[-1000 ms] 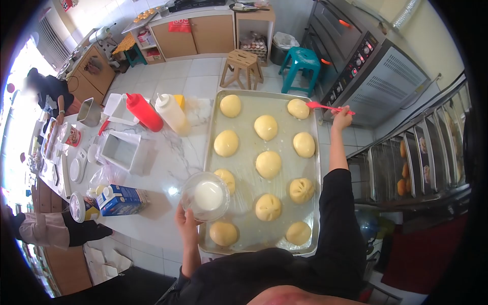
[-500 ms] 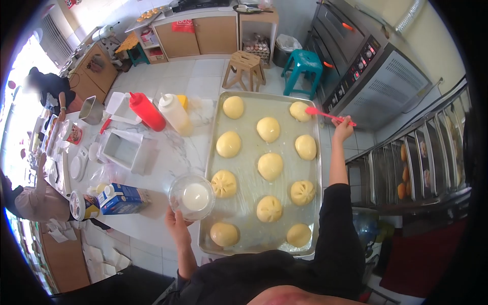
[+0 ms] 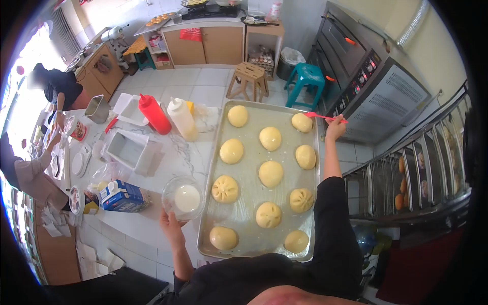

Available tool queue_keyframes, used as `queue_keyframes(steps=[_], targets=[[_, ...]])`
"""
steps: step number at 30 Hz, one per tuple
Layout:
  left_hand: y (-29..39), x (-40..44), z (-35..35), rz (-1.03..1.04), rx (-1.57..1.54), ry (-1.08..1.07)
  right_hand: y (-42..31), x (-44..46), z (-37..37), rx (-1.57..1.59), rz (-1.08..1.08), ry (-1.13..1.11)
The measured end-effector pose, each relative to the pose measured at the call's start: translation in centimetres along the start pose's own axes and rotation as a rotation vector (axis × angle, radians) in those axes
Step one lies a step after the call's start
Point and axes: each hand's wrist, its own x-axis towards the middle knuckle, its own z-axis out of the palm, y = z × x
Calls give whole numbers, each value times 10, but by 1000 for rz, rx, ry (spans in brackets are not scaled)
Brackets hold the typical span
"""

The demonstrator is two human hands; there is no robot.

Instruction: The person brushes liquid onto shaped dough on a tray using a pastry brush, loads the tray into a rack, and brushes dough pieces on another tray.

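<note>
My right hand grips a pinkish-red pastry brush by its handle. The brush head rests at the far right dough bun, apparently touching its top. In my left hand is a clear bowl of white liquid, held by its near rim beside the tray. Several pale yellow dough buns sit spaced out on the metal baking tray. Some are smooth and shiny, like the middle bun; others have cut slits, like the left bun.
Left on the marble table stand a red squeeze bottle, a clear squeeze bottle, a rectangular tin and a blue carton. Stools, an oven and a tray rack surround the tray. Two people work at left.
The view has shifted slightly, so the room and tray sit lower. The brush has tilted flatter over the far right bun. Both hands keep their holds.
</note>
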Motion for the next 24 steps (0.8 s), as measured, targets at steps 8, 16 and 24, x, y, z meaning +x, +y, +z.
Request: queue_keyframes(steps=[8,16,24], targets=[[0,0,-9,11,-9,42,12,9,7,-244,-192,61],[-2,5,-5,6,-15,15,-7,-28,19,-297,-281,-124],[-6,8,-12,18,-28,9,-56,-74,-6,-343,-582,-540]])
